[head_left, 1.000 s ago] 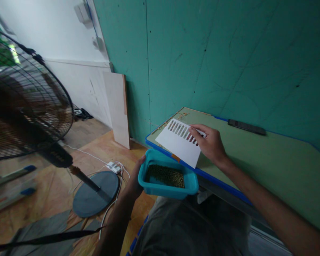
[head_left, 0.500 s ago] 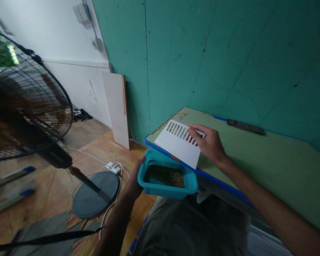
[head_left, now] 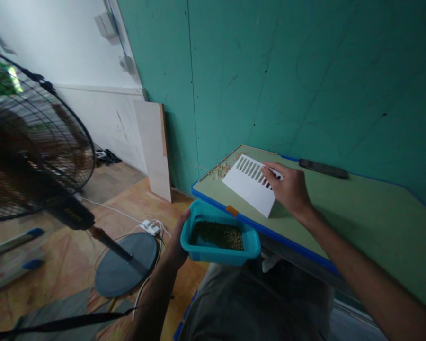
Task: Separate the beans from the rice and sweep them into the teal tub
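Observation:
My left hand [head_left: 180, 237] grips the left end of a turquoise plastic tub [head_left: 220, 257], held just below the table's front left edge. Green beans [head_left: 211, 234] and paler, yellowish ones [head_left: 234, 237] lie inside it. My right hand [head_left: 287, 185] pinches the slotted side of a white slotted sheet [head_left: 250, 189] between thumb and fingers. The sheet is tilted above the green tabletop [head_left: 341, 208], its plain edge toward the tub. Pale loose beans or grains [head_left: 222, 170] are scattered on the table's far left corner, partly behind the sheet.
A dark narrow case [head_left: 323, 168] lies along the table's back edge by the green wall [head_left: 234, 71]. On the left stands a floor fan [head_left: 67, 208] with a round base [head_left: 128, 265]. A white power strip [head_left: 150, 227] and cables lie on the floor. A board [head_left: 152, 147] leans against the wall.
My right hand has moved the white slotted sheet rightward, away from the tub's edge, uncovering more loose grains on the corner. The left hand still holds the tub in nearly the same place.

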Demonstrator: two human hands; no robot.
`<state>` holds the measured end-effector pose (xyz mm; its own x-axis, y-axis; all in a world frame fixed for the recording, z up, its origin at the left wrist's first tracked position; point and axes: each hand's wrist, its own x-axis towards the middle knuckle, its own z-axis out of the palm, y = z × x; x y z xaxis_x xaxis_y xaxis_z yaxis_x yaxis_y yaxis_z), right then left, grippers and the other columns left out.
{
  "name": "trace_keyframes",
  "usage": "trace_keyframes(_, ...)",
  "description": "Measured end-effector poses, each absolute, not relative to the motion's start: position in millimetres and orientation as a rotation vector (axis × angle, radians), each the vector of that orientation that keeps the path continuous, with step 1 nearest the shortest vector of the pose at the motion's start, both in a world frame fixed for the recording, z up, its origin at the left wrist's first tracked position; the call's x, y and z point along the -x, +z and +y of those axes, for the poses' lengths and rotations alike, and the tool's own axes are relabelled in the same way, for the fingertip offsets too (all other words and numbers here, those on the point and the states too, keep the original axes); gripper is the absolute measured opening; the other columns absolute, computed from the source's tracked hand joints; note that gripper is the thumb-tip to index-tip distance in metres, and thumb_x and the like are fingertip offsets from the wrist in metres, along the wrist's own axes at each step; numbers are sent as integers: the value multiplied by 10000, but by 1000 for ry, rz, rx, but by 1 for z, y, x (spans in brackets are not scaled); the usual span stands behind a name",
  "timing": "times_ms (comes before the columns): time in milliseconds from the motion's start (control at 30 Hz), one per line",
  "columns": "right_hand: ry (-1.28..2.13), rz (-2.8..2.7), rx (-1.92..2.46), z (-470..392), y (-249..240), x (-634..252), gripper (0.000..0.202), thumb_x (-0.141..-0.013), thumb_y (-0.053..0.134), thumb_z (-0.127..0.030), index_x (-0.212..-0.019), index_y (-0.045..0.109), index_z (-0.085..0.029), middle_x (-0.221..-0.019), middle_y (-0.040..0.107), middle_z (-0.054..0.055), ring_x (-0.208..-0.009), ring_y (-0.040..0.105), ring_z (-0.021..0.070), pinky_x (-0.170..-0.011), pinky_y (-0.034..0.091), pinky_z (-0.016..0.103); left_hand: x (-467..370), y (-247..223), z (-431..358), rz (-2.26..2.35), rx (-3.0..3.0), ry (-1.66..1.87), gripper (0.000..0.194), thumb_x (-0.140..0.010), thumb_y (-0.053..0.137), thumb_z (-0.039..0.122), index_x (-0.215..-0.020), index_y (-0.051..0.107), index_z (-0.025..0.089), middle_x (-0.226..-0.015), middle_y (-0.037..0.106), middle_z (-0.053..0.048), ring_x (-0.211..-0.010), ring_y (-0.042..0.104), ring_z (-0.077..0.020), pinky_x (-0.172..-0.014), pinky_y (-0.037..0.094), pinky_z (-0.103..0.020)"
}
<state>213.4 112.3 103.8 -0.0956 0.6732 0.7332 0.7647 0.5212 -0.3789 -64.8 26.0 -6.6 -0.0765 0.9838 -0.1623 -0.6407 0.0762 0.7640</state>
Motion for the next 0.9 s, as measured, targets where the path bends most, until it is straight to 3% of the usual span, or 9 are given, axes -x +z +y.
trace_keyframes(200, -209, -1829, 1273, 115, 110, -226, 341, -962, 541, -334, -1070, 784, -121, -883, 789, 140, -692, 730, 236, -610, 475, 309, 65, -7, 29, 841, -479, 1372, 336, -732, 826, 515, -903, 799, 227, -745, 817, 33, -854, 775, -230, -902, 544, -301)
trace_keyframes(400, -209, -1808, 1336, 116, 117, -236, 335, -943, 529, -306, -1037, 785, -112, -777, 770, 124, -625, 697, 221, -583, 456, 301, 64, 1, 26, 854, -477, 1348, 316, -735, 821, 509, -855, 792, 218, -721, 811, 28, -873, 782, -245, -908, 554, -306)
trace_keyframes(567, -246, -1787, 1394, 117, 123, -246, 301, -921, 540, -291, -972, 793, -135, -795, 774, 122, -638, 696, 220, -602, 457, 307, 64, 3, 25, 956, -472, 1490, 128, -761, 826, 344, -849, 786, 259, -777, 820, 73, -926, 772, -196, -902, 528, -240)
trace_keyframes(733, -277, -1778, 1479, 118, 129, -254, 293, -912, 552, -302, -996, 794, -160, -794, 775, 115, -649, 697, 230, -588, 449, 312, 63, 4, 24, 906, -557, 1402, 349, -728, 821, 517, -887, 788, 208, -816, 828, 4, -1015, 754, -278, -961, 524, -329)
trace_keyframes(900, -362, -1757, 1465, 117, 133, -259, 265, -895, 566, -302, -939, 803, -192, -814, 778, 114, -672, 702, 253, -618, 462, 346, 63, 8, 23, 925, -552, 1459, 282, -740, 827, 482, -847, 781, 225, -777, 817, 38, -940, 764, -235, -897, 525, -280)
